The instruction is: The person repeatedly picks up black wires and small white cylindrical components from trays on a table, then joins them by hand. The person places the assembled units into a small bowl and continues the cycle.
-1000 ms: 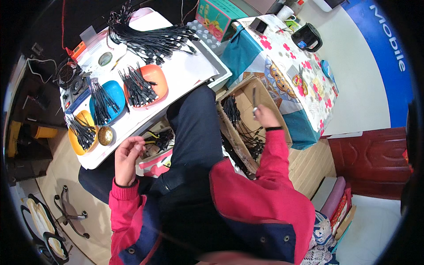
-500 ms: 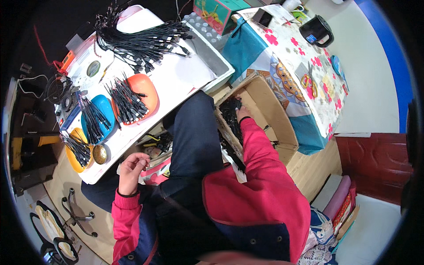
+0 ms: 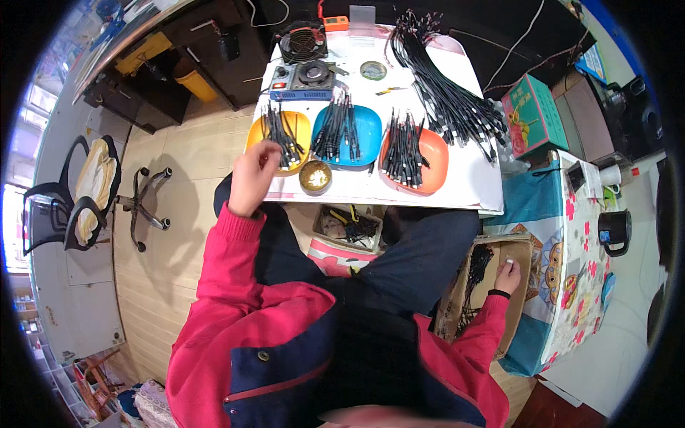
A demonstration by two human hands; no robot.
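Up to the yellow tray (image 3: pixel 304 125) the left hand (image 3: pixel 250 177) has been brought, and the right hand (image 3: pixel 506 277) has been lifted from the loose cables (image 3: pixel 477 277) in the cardboard box (image 3: pixel 518 301). By the left, fingertips are held close together beside the tray's black cables (image 3: pixel 285 145); whether anything is pinched by either hand cannot be told. Cables would probably be best taken singly, by one end, with neighbours left undisturbed. Beyond, more cables (image 3: pixel 340 134) are held by the blue tray (image 3: pixel 368 132) and orange tray (image 3: pixel 437 158).
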